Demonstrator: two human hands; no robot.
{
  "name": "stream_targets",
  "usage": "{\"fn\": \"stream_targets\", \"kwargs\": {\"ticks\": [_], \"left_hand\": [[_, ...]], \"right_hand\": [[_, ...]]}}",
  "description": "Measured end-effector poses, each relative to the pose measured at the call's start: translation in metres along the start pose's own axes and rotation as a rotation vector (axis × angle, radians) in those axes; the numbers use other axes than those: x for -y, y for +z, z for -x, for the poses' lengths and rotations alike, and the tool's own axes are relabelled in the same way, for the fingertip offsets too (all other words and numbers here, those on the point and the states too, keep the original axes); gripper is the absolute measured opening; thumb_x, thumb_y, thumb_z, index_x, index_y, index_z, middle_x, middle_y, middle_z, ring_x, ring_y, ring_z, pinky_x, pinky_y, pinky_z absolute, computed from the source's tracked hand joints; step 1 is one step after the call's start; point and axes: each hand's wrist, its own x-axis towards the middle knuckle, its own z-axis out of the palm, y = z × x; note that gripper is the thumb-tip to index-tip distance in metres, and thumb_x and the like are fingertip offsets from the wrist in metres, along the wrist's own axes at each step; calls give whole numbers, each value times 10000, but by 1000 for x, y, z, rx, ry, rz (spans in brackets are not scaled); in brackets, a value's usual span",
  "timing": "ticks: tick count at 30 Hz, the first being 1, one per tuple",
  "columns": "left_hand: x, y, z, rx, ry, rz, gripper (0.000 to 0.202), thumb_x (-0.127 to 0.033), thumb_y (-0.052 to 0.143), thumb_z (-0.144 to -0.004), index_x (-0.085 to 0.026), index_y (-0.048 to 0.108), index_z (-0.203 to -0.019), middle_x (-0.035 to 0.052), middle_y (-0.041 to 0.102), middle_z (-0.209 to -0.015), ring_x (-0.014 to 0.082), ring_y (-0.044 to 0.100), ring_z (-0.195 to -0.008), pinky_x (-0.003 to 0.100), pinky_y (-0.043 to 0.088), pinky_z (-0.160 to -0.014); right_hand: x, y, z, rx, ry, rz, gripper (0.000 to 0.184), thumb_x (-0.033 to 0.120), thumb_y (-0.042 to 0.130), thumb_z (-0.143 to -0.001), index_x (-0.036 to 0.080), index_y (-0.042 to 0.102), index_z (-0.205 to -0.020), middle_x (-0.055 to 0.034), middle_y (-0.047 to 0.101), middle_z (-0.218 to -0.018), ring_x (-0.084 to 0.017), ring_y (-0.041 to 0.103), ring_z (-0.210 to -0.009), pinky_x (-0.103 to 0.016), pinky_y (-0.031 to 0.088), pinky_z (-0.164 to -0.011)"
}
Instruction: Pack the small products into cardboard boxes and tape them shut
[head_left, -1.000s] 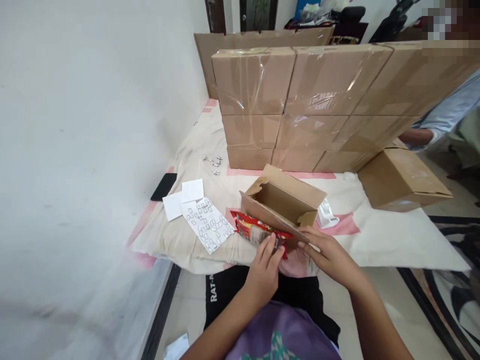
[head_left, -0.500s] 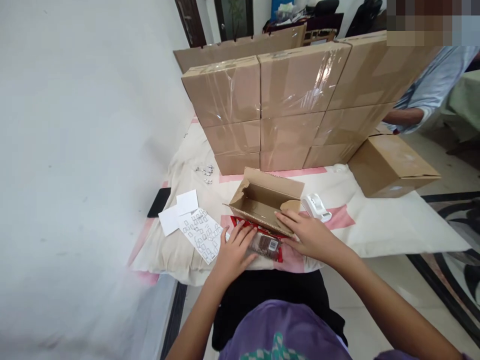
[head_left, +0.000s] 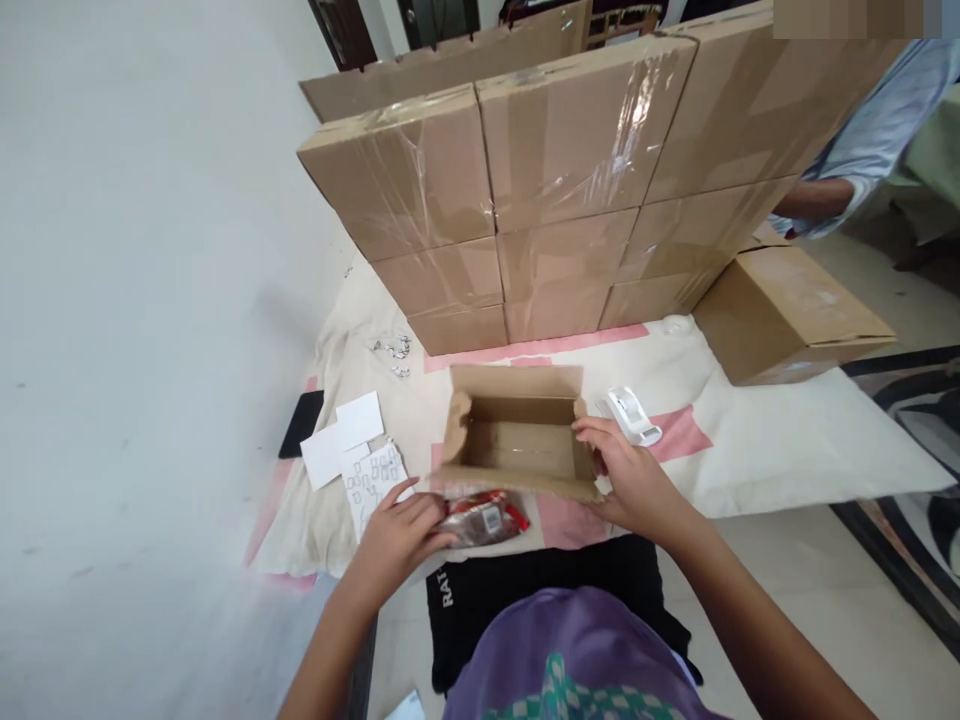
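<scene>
A small open cardboard box [head_left: 517, 485] sits on the cloth in front of me, its long back flap raised and its inside bare. My right hand [head_left: 626, 475] grips the box's right end, thumb and fingers on either side of the wall. At the near side of the box lies a red and clear plastic packet [head_left: 484, 520] with brown contents and a barcode label. My left hand [head_left: 405, 530] is closed on the packet's left end; its fingertips are partly hidden against it.
Taped cartons [head_left: 555, 220] form a wall behind. A larger box [head_left: 795, 310] stands at the right, near another person's arm [head_left: 821, 200]. A white tape dispenser [head_left: 631, 415] lies beside my right hand. Papers [head_left: 341, 440] and a black phone-like slab [head_left: 301, 424] lie left.
The small box has turned straighter toward me, with my right hand now gripping its end. My left hand and the packet have shifted left and nearer.
</scene>
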Motion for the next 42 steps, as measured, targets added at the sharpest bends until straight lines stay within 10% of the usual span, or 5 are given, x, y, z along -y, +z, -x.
{"fn": "stream_targets", "kwargs": {"ticks": [9, 14, 21, 28, 42], "left_hand": [[49, -122, 46, -493, -654, 287, 329, -479, 745, -809, -234, 587, -655, -72, 620, -621, 138, 539, -573, 259, 449, -522], [24, -130, -25, -1022, -340, 192, 401, -422, 821, -752, -202, 507, -634, -71, 557, -591, 104, 488, -581, 246, 413, -567], [-10, -71, -152, -477, -21, 386, 313, -373, 649, -943, -205, 509, -720, 13, 659, -842, 144, 605, -801, 273, 483, -710], [-14, -53, -163, 206, 98, 310, 309, -376, 503, -1023, -201, 539, -770, 23, 639, -905, 143, 599, -798, 269, 463, -731], [-13, -108, -113, 103, 182, -280, 269, -277, 470, -1032, -234, 583, -791, -13, 624, -818, 143, 530, -617, 282, 352, -573]], "right_hand": [[-7, -9, 1, -78, -18, -111, 426, 412, 738, -897, 236, 454, -1161, -149, 587, -1193, -277, 646, -1028, -382, 603, -712], [-6, 1, 1, -145, -32, -156, 439, 415, 746, -890, 233, 456, -1164, -144, 583, -1181, -275, 631, -1035, -365, 590, -713], [-12, 16, 10, -325, 12, -189, 529, 401, 784, -848, 253, 433, -1215, -134, 540, -1185, -316, 585, -1124, -475, 563, -887], [-12, 22, 17, -359, 104, -164, 538, 399, 777, -859, 260, 410, -1228, -136, 517, -1201, -322, 570, -1151, -520, 546, -940], [-12, 27, 18, -165, 78, -169, 369, 333, 725, -910, 232, 505, -1189, -155, 601, -1246, -313, 617, -1211, -484, 585, -941]]}}
